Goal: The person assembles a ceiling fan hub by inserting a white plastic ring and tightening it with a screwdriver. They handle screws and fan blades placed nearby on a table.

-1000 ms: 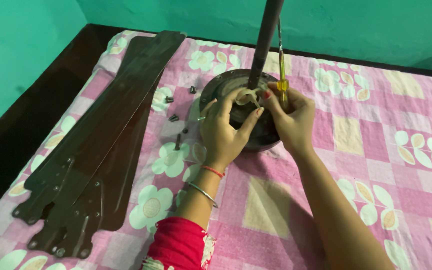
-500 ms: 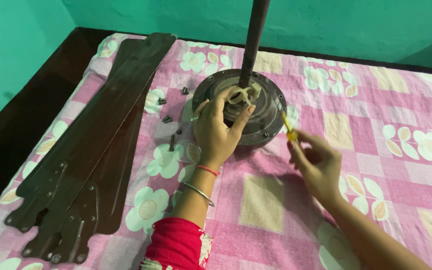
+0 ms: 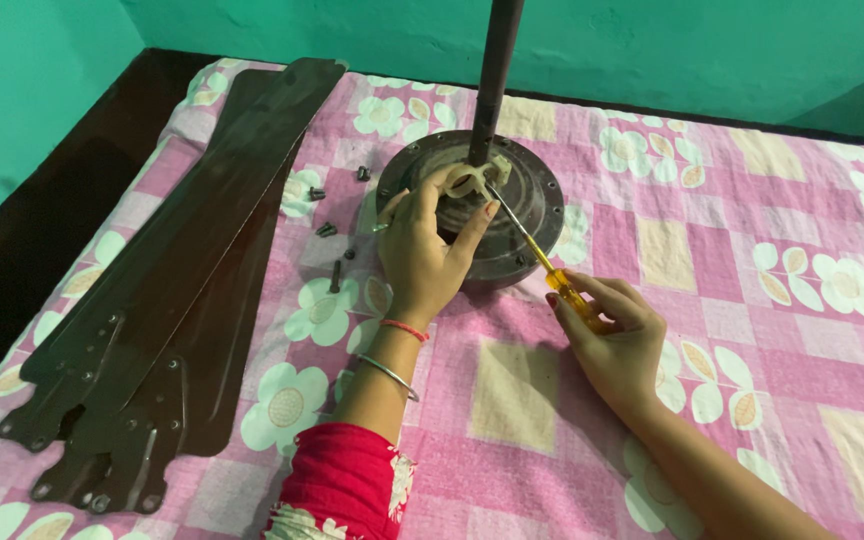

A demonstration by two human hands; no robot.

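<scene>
Left hand [image 3: 420,250] rests on the round dark fan motor housing [image 3: 542,205], fingers curled, thumb and forefinger pinching a small cream-coloured plastic fitting [image 3: 482,180] at the foot of the dark down rod [image 3: 492,70], which rises straight up out of view from between the fingertips. Right hand [image 3: 617,345] lies lower and to the right of the housing, fingers closed around the yellow handle of a screwdriver [image 3: 537,255]; its thin metal shaft slants up and left across the housing rim, the tip meeting the cream fitting just beside the left thumb. No packages, labels or signs show. Beyond the left knuckles, several small dark screws [image 3: 327,228] lie scattered on the pink patchwork bedsheet [image 3: 732,200] with white flower prints. Farther left of those, three long dark brown fan blades [image 3: 182,290] lie stacked and overlapping, their bolt-holed mounting ends nearest the camera. A red sleeve [image 3: 347,480] covers the left forearm, thin bangles at the wrist. Teal walls [image 3: 702,45] back the bed. Only the down rod crowds the fitting.
</scene>
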